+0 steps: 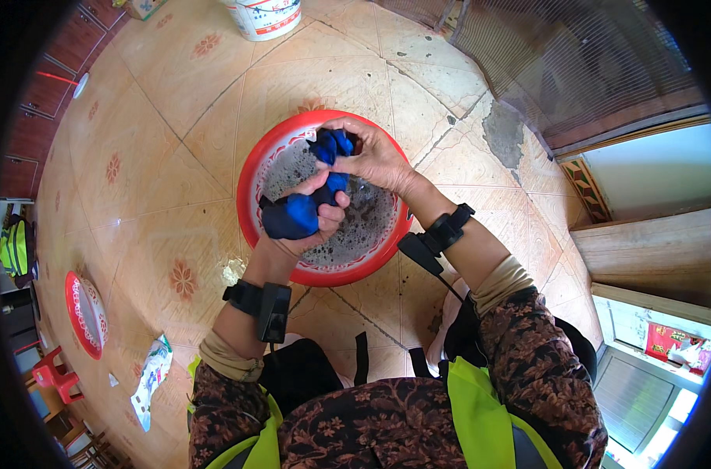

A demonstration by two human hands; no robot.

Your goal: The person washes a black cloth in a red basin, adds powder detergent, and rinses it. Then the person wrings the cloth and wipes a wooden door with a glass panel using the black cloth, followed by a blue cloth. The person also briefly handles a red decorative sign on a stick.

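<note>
A bunched blue and black cloth (300, 214) is held above a red-rimmed basin (251, 234) of grey, foamy water (367, 225). My left hand (323, 220) grips its lower part, the fingers wrapped around from the right side. Higher up, my right hand (370, 152) pinches the upper end of the same cloth between thumb and fingers. Both hands are close together over the basin. The cloth is crumpled, so I cannot tell what kind of item it is.
A second red-rimmed basin (86, 316) stands on the tiled floor at left, near a plastic packet (151, 381) and a red stool (56, 375). A white bucket (264, 17) is at the top. Mesh curtain (555, 64) hangs at upper right.
</note>
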